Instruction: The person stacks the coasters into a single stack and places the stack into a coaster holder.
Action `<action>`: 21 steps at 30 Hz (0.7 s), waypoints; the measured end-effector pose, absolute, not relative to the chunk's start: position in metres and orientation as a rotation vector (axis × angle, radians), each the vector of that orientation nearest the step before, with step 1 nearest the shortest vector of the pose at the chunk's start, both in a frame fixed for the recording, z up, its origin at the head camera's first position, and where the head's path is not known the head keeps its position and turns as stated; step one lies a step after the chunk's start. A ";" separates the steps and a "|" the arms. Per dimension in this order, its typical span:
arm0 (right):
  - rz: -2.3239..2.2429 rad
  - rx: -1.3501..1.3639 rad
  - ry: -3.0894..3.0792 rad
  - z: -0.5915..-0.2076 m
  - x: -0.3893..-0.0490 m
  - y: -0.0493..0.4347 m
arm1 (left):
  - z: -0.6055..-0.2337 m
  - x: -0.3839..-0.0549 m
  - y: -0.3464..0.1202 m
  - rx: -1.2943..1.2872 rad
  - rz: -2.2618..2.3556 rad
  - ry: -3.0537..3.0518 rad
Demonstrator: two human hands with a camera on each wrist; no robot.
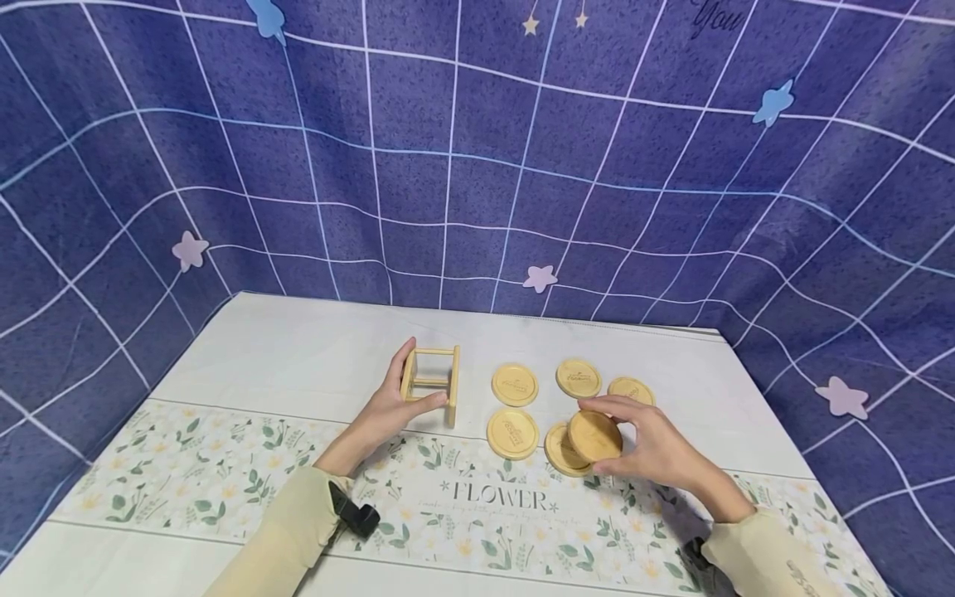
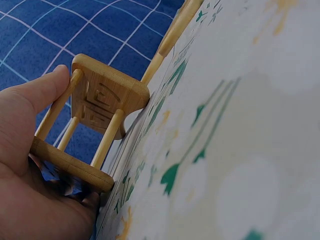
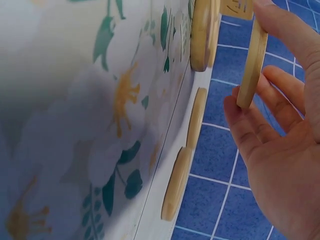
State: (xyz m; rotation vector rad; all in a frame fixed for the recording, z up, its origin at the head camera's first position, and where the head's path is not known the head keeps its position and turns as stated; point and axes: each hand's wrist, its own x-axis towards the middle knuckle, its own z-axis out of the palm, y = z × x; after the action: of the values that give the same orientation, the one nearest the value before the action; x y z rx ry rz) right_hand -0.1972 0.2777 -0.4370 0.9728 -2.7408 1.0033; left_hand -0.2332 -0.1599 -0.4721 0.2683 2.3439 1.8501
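The fingers of the left hand (image 1: 384,410) are gripping a small wooden frame (image 1: 454,385), while those of the right hand (image 1: 660,444) are pinching a round wooden disc (image 1: 594,438) by its rim, thumb on the near edge and fingertips on the far one; the white tabletop (image 1: 298,348) is spreading beneath it all, its floral band (image 1: 194,448) passing under the hands and probably giving a level base for bracing; the frame is standing to the left of the discs, though whether it is pressing on the tabletop I cannot tell for sure; bracing it by its end panels, rather than squeezing the thin rods between them, is seeming the wiser hold; five other discs (image 1: 515,384) are lying flat, two of them nearest the frame, and one, the lower disc (image 1: 558,454), is sitting partly hidden behind the held one in the head view; the right wrist view is showing a gap between the held disc and those lying on the tabletop, so holding that clearance during any sideways travel would likely be sparing them a knock; the rim pinch is leaving both faces largely free, and a light, even pressure should be enough to prevent tilting
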 end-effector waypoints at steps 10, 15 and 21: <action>0.983 1.006 -2.756 -0.439 -0.199 0.270 | -0.477 -0.235 -0.162 0.269 1.866 2.339; 0.977 1.010 -2.761 -0.441 -0.201 0.267 | -0.476 -0.236 -0.162 0.247 1.865 2.325; 0.984 1.022 -2.764 -0.443 -0.202 0.264 | -0.471 -0.232 -0.159 0.257 1.888 2.299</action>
State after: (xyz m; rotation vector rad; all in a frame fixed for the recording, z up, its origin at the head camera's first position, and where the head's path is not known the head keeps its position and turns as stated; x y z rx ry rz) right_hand -0.2024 0.2641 -0.4433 1.0225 -2.7643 0.9840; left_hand -0.2317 -0.1591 -0.4710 0.2565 2.2991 1.8878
